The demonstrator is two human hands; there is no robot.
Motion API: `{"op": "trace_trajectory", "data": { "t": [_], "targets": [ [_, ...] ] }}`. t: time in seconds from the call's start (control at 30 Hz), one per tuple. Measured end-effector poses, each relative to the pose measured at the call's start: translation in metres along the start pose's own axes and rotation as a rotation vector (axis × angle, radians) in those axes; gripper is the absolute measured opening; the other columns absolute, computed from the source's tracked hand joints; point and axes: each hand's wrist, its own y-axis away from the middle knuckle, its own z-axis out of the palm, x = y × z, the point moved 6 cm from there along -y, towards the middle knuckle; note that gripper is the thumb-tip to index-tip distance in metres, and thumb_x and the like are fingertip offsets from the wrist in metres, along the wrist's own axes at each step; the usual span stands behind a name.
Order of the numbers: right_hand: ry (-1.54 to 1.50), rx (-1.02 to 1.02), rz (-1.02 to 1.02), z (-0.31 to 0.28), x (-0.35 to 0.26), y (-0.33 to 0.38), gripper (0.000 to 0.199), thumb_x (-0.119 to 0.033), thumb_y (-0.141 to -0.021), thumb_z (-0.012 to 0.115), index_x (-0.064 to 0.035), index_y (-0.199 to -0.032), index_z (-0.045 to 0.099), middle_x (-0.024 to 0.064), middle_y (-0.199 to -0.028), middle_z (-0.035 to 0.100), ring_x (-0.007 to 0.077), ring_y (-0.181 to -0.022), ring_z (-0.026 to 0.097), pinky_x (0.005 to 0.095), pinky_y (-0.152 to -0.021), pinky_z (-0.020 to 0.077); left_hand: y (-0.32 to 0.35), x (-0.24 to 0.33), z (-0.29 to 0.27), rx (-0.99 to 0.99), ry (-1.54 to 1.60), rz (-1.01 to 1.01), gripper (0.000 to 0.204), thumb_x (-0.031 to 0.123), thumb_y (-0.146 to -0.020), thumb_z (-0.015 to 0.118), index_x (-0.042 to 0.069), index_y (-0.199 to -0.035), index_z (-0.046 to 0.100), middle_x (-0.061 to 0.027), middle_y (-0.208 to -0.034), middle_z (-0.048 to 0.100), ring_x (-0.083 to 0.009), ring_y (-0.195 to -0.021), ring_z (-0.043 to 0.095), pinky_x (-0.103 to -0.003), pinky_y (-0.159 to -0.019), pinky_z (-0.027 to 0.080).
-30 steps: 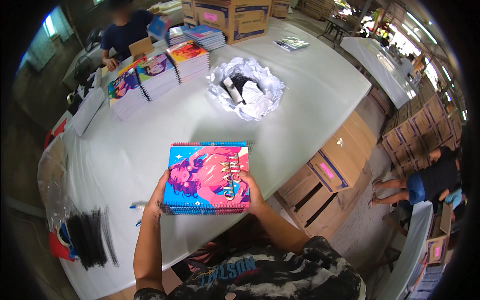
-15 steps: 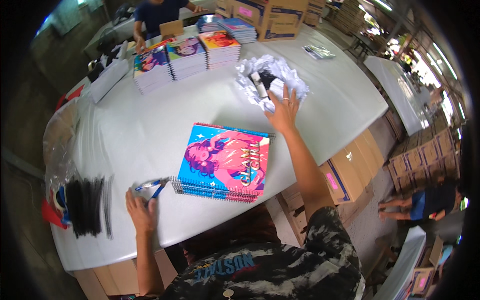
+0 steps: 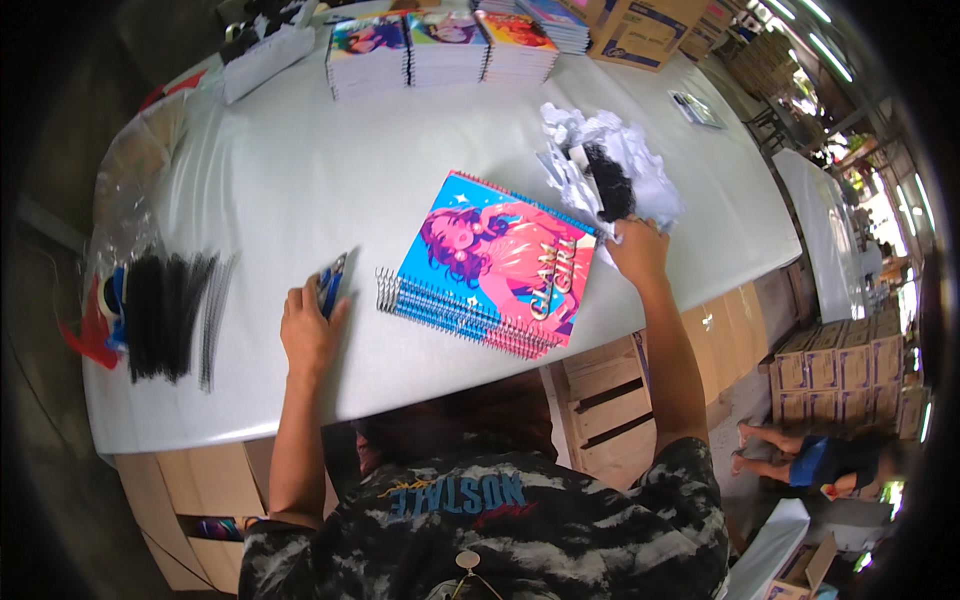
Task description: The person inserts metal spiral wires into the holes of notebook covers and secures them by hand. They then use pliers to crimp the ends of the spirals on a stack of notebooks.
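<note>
My left hand (image 3: pixel 312 328) rests near the table's front edge, its thumb and fingers round blue-handled pliers (image 3: pixel 329 286) whose jaws point away from me. To its right lies a stack of spiral-bound notebooks (image 3: pixel 500 262), the top cover pink and blue with a drawn figure. Just beyond the stack's right side, my right hand (image 3: pixel 640 250) is closed on the near edge of crumpled white paper (image 3: pixel 650 180). A black bundle (image 3: pixel 608 182) sits in the paper; its exact kind is unclear.
Black spiral binding coils (image 3: pixel 165 320) lie at left, beside a tape roll (image 3: pixel 112 300) and clear plastic (image 3: pixel 135 200). Notebook stacks (image 3: pixel 440 65) and cardboard boxes (image 3: pixel 645 30) stand at the far side. Cartons (image 3: pixel 840 365) and another person (image 3: pixel 830 465) are at right.
My right hand has closed on the crumpled paper and drawn it nearer to me. My left hand has taken hold of the pliers, which have turned. The view has tilted down toward me.
</note>
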Motion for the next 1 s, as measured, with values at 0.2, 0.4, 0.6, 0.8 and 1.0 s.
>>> {"op": "trace_trajectory", "data": {
  "t": [0.2,0.4,0.6,0.8,1.0],
  "targets": [
    [-0.286,-0.016,-0.225,-0.067,0.011,0.024,0.043,-0.027,-0.073,0.069,-0.0062,-0.110,0.061,0.0151,-0.110,0.060,0.0330,-0.106,0.053,0.0399,-0.093,0.0395,0.026,0.017,0.001,-0.317,1.865,-0.699,0.032,0.030,-0.090,0.048,0.007,-0.111,0.046,-0.0051,-0.084,0.049,-0.0165,-0.072,0.046,-0.032,-0.064,0.041],
    [-0.596,0.065,-0.747,-0.162,-0.215,0.049,0.044,-0.025,-0.075,0.069,-0.0025,-0.112,0.059,0.0178,-0.103,0.061,0.0325,-0.109,0.052,0.0415,-0.095,0.0369,0.091,0.081,0.023,-0.730,2.483,-0.776,0.043,0.043,-0.088,0.044,0.007,-0.110,0.051,-0.0093,-0.095,0.053,-0.0224,-0.084,0.052,-0.043,-0.080,0.045],
    [0.300,-0.591,-0.907,-0.038,-0.354,0.057,0.036,-0.028,-0.063,0.077,-0.0079,-0.092,0.069,0.0120,-0.090,0.067,0.0273,-0.091,0.063,0.0398,-0.083,0.0450,0.114,0.098,0.040,-0.852,2.523,-0.905,0.042,0.041,-0.089,0.042,0.009,-0.115,0.048,-0.0079,-0.095,0.052,-0.0232,-0.090,0.053,-0.044,-0.083,0.044],
    [0.411,-0.592,-1.001,-0.004,-0.371,0.057,0.027,-0.021,-0.063,0.075,-0.0067,-0.085,0.070,0.0128,-0.088,0.067,0.0268,-0.083,0.065,0.0370,-0.068,0.0510,0.118,0.090,0.050,-0.817,2.605,-0.907,0.041,0.039,-0.088,0.043,0.009,-0.114,0.050,-0.0058,-0.090,0.052,-0.0201,-0.082,0.050,-0.038,-0.075,0.042],
    [0.336,-0.671,-1.061,-0.001,-0.374,0.048,0.024,-0.020,-0.063,0.075,-0.0035,-0.080,0.069,0.0147,-0.083,0.067,0.0290,-0.081,0.065,0.0389,-0.070,0.0513,0.118,0.077,0.047,-0.843,2.791,-0.762,0.033,0.025,-0.091,0.048,0.010,-0.120,0.048,-0.0016,-0.083,0.048,-0.0103,-0.062,0.043,-0.020,-0.048,0.034]
  ]
}}
